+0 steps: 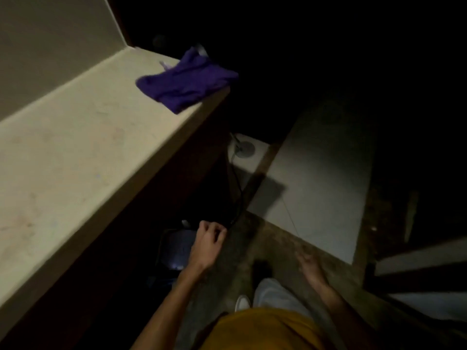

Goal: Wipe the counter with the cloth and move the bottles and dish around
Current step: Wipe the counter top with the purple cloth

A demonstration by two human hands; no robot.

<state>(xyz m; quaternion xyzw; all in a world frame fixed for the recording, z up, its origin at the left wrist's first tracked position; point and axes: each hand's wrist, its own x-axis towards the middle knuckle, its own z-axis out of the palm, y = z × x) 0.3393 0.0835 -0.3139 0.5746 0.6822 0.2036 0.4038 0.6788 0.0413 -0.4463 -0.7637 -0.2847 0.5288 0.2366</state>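
- The left hand (208, 239) hangs low beside the bench (83, 157) front, its grip narrow: fingers loosely curled, holding nothing that can be made out. A dark cable (235, 188) runs down just past its fingertips; whether they touch cannot be told.
- The right hand (307, 261) is blurred and dim over the floor (316, 178); its grip cannot be told.
- The purple cloth (187, 83) lies crumpled on the bench's far end, well above and beyond the left grip, one corner hanging over the front edge.
- Just behind the cloth, something pale and small (164, 63) shows, too blurred to name.
- Below the left grip sits a dark bin-like container (174, 248).
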